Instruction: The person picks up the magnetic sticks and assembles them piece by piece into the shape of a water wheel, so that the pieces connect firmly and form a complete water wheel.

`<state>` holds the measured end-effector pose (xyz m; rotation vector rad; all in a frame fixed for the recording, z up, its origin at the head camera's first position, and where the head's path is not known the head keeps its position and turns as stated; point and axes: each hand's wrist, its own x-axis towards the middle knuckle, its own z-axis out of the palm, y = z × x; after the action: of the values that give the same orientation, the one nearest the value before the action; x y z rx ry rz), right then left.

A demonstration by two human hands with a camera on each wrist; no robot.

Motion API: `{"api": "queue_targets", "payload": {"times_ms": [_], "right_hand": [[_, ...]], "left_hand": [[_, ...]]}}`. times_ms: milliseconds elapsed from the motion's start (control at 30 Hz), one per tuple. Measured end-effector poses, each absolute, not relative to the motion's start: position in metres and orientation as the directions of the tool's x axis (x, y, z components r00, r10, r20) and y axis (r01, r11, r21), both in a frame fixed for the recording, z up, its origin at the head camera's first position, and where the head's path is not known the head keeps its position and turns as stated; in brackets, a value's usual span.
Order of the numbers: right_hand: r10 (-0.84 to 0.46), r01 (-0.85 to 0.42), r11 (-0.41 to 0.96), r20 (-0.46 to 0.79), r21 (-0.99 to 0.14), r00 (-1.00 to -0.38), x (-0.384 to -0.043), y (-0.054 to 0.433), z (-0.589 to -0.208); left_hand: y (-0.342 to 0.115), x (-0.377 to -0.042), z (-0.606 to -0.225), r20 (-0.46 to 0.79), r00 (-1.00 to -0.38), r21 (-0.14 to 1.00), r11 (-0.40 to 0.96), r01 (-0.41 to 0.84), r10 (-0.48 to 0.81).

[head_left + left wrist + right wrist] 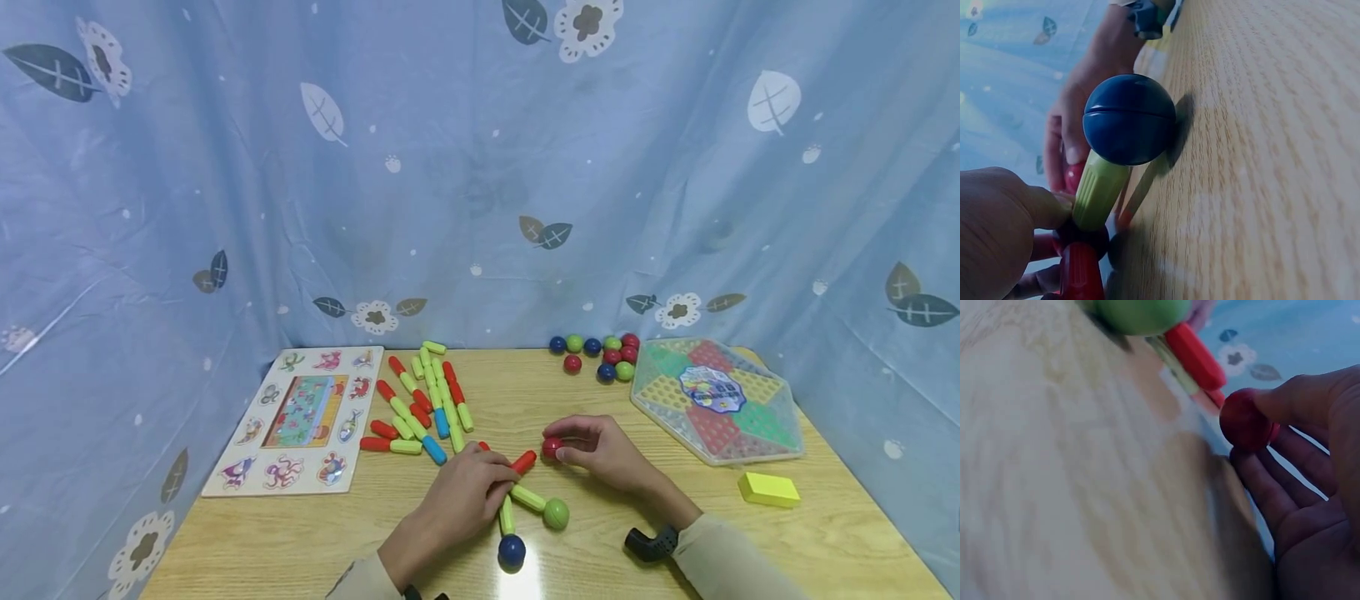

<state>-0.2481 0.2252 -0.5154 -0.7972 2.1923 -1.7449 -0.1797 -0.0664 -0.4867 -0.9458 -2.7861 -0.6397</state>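
My left hand (pixel 465 490) grips a joined figure of rods and balls at its middle. In the left wrist view, thumb and fingers close around a dark ball (pixel 1082 239) between a yellow-green rod (pixel 1096 194) and a red rod (pixel 1080 272). One yellow-green rod ends in a blue ball (pixel 512 552), another in a green ball (pixel 556 514). A red rod (pixel 524 462) points away to the upper right. Close to its end, my right hand (pixel 603 454) pinches a red ball (pixel 1245 420) between thumb and fingertips.
Several loose red, yellow-green and blue rods (pixel 406 412) lie left of centre. A picture puzzle board (pixel 217 483) is at the left. At the back right are several balls (pixel 572 363) and a hexagonal game box (pixel 716 408), with a yellow block (pixel 768 489) nearer me.
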Motion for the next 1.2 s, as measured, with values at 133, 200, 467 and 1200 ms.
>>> {"api": "queue_targets", "payload": {"times_ms": [133, 200, 467, 1200], "right_hand": [[-0.558, -0.305, 0.157, 0.170, -0.939, -0.812, -0.248, 0.216, -0.517], [-0.561, -0.318, 0.149, 0.184, -0.936, -0.807, -0.248, 0.213, -0.517], [-0.568, -0.330, 0.125, 0.205, -0.936, -0.797, -0.250, 0.209, -0.518], [-0.610, -0.420, 0.197, 0.225, -0.886, -0.760, -0.229, 0.230, -0.519]], "left_hand": [[-0.067, -0.180, -0.487, 0.255, -0.792, 0.349, 0.711, 0.610, 0.555], [-0.067, -0.179, -0.487, 0.266, -0.787, 0.346, 0.707, 0.617, 0.556], [-0.069, -0.180, -0.485, 0.284, -0.775, 0.345, 0.694, 0.632, 0.565], [-0.072, -0.178, -0.481, 0.235, -0.810, 0.388, 0.713, 0.585, 0.537]]}}
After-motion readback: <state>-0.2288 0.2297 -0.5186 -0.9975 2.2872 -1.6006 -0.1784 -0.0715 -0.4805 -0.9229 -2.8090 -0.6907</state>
